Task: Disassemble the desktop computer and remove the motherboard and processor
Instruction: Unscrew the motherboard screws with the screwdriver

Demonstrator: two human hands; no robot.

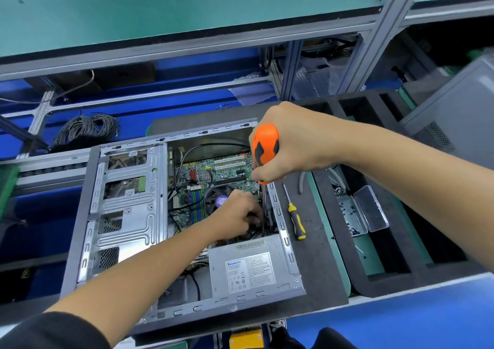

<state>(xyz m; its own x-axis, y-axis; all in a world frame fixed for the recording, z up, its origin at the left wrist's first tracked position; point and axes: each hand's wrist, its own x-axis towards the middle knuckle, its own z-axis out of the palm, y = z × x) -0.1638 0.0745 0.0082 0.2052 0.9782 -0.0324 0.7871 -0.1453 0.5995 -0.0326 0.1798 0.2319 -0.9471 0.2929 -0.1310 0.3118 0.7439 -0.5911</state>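
Green motherboard (pixel 213 172) mid-frame: right hand (pixel 291 142) grips orange-black screwdriver (pixel 264 148) upright, shaft pointing straight down (tip hidden) beside curled left hand (pixel 238 212).

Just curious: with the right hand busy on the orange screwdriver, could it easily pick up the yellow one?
Probably not right away: the right hand grips the orange screwdriver. The yellow screwdriver lies uncovered beside the case.

PSU (pixel 251 265) in case: white label (pixel 247 271), blue brand word top left, looks like "Huntkey" but too blurred to be sure; rest is fine print + cert marks, unreadable. Barcode sticker (pixel 250 246) on PSU top edge, digits illegible. Fan sticker (pixel 221 201), purple, text too small. Nothing else legible.
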